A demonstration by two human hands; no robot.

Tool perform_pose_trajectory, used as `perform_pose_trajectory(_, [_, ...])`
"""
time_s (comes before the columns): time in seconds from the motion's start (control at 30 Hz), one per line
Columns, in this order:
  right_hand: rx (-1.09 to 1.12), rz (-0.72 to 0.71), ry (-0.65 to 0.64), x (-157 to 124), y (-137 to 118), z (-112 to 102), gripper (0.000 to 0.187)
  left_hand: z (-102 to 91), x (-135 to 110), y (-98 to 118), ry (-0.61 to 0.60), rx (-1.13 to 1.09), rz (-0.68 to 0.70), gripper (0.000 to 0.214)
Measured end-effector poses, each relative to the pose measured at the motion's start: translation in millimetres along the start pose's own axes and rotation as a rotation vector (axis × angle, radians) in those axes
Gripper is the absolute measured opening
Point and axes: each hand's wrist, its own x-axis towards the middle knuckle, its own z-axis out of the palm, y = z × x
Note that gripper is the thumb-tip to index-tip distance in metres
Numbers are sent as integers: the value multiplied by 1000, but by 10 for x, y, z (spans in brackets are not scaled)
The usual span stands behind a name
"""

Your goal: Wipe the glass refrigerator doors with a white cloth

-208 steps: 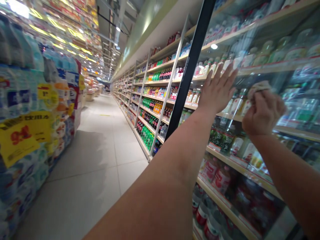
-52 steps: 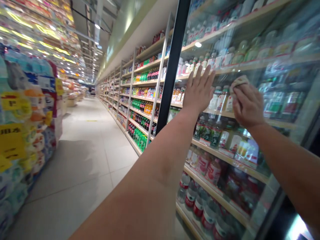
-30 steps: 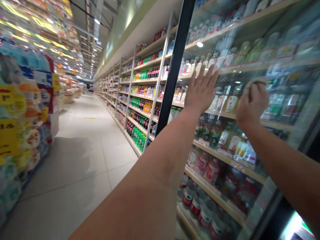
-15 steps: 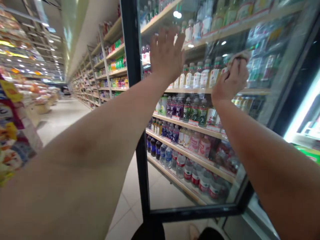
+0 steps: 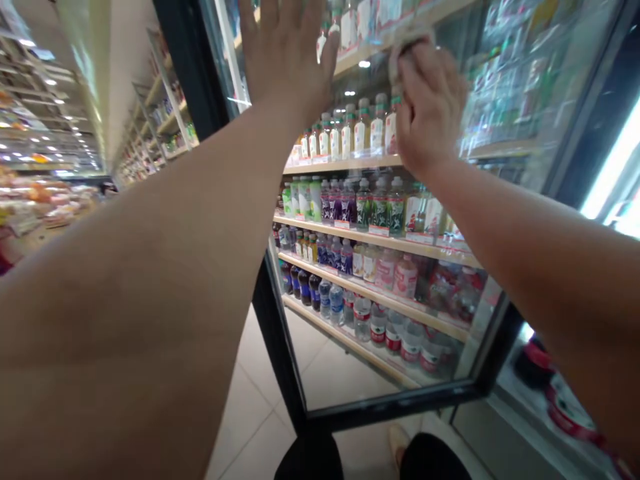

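A framed glass door [image 5: 350, 370] stands in front of me, tilted in the view. High on its left side, my left hand [image 5: 287, 63] is spread flat against the pane, holding nothing; its fingertips run past the top edge of the view. My right hand [image 5: 433, 107] is closed round a pale cloth [image 5: 411, 41] pressed to the upper middle of the glass. Part of the cloth is hidden under the fingers. Through the pane show several rows of drink bottles [image 5: 385, 207].
The door's dark frame [image 5: 280, 347] runs down the left and along the bottom. A lit cooler [image 5: 607, 157] with bottles is at the right. Pale floor tiles [image 5: 250, 400] and my dark-clothed legs [image 5: 310, 457] lie below. Store shelves [image 5: 165, 113] line the left.
My right hand has moved left and up across the glass with the cloth. My left hand now appears further up and left, still spread. The whole view has shifted and tilted.
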Motion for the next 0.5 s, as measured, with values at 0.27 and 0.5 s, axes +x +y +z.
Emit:
perform_pose_trajectory(0.27, [-101, 191, 51, 199, 171, 38, 63, -51, -70, 26, 39, -27, 36, 60])
perform_pose_trajectory(0.5, [-41, -619, -101, -57, 34, -19, 58, -48, -92, 4, 54, -32, 25, 65])
